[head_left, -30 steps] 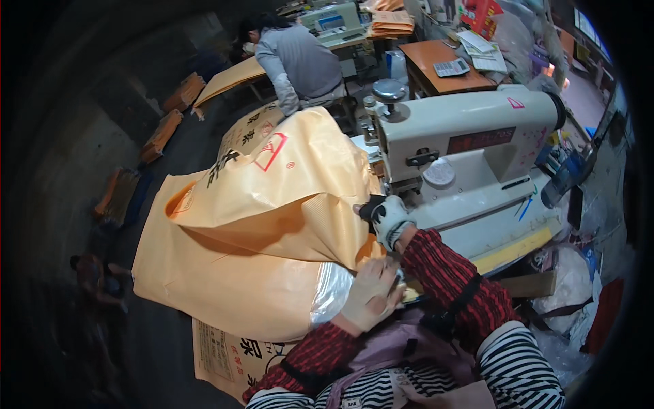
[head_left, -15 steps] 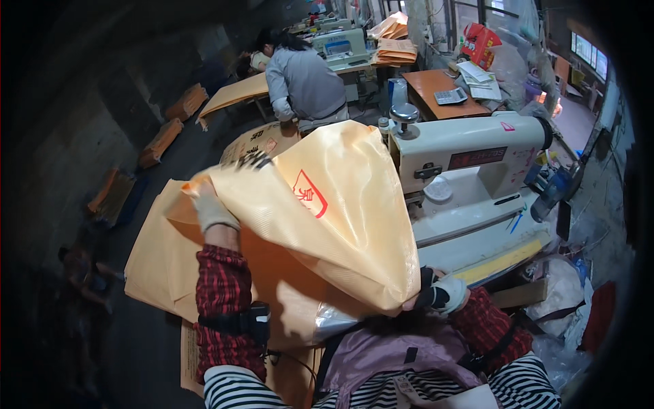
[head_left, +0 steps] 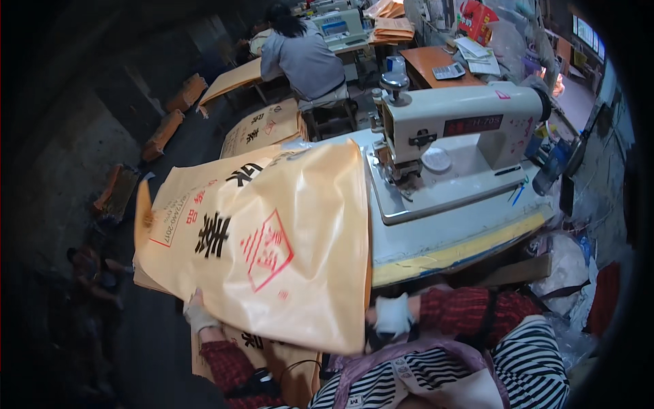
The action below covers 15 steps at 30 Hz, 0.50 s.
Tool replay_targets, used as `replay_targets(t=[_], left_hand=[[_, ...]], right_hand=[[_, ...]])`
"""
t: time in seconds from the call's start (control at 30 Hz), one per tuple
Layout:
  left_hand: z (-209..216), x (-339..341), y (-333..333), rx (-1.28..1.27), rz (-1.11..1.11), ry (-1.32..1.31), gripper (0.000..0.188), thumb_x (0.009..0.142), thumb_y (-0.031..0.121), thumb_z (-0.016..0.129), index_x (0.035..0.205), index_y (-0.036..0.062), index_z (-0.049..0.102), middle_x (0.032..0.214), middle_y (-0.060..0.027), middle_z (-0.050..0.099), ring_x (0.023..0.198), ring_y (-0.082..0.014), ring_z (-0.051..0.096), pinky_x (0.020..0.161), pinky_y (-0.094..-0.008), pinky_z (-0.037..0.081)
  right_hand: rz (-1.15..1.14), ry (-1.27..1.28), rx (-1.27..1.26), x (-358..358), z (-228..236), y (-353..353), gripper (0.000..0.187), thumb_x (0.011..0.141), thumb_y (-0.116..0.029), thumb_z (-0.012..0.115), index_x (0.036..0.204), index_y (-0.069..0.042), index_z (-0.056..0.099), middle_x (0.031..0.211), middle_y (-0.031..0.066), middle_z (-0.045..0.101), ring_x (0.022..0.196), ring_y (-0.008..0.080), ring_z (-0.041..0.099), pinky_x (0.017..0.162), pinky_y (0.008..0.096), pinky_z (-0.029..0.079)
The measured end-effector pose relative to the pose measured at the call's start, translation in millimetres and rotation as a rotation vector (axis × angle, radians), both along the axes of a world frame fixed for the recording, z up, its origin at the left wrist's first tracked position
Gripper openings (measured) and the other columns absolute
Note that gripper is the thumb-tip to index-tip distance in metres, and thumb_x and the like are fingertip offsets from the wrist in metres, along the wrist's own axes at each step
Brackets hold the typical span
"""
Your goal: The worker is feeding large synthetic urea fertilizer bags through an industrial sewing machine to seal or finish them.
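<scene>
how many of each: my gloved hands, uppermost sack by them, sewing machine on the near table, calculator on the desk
Gloved hands: 2 (left hand, right hand)
Uppermost printed tan sack: 1
Sewing machine on near table: 1
Calculator on brown desk: 1
Total: 5

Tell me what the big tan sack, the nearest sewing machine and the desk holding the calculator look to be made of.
Tan sack: probably plastic, perhaps woven; smooth, with glossy highlights and soft creases.
Sewing machine: likely painted metal, off-white, with a hard sheen.
Desk: perhaps wood or veneer, judging by its orange-brown colour; no clear grain shows.
</scene>
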<state>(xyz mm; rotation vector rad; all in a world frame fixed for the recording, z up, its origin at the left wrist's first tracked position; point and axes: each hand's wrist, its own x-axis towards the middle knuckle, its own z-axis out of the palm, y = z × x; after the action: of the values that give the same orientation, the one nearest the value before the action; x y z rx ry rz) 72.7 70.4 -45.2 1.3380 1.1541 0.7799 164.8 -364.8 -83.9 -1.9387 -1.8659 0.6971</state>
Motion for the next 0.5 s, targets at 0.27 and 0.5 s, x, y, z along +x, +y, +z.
replay_targets(t=[0.27,0.5], left_hand=[[-52.1,-168.8,109.8,0.203,0.023,0.665,0.056,0.077,0.023,0.065,0.125,0.0025,0.046,0.116,-0.0155,0.056,0.097,-0.028,0.056,0.084,-0.0388,0.046],[-31.7,-14.4,9.4,1.13,-0.307,0.436,0.05,0.077,0.013,0.067,0.12,-0.0008,0.047,0.114,-0.022,0.053,0.108,-0.0342,0.05,0.094,-0.0388,0.04]], right_hand=[[-1.064,0.276,0.329,95.3,-132.9,-28.6,0.036,0.075,-0.018,0.061,0.109,-0.006,0.056,0.092,0.0203,0.063,0.081,0.0355,0.062,0.07,0.0384,0.05],[-0.443,0.019,0.369,88.0,18.6,13.1,0.051,0.071,-0.016,0.062,0.12,-0.008,0.052,0.104,0.0205,0.058,0.096,0.0346,0.057,0.081,0.0379,0.048]])
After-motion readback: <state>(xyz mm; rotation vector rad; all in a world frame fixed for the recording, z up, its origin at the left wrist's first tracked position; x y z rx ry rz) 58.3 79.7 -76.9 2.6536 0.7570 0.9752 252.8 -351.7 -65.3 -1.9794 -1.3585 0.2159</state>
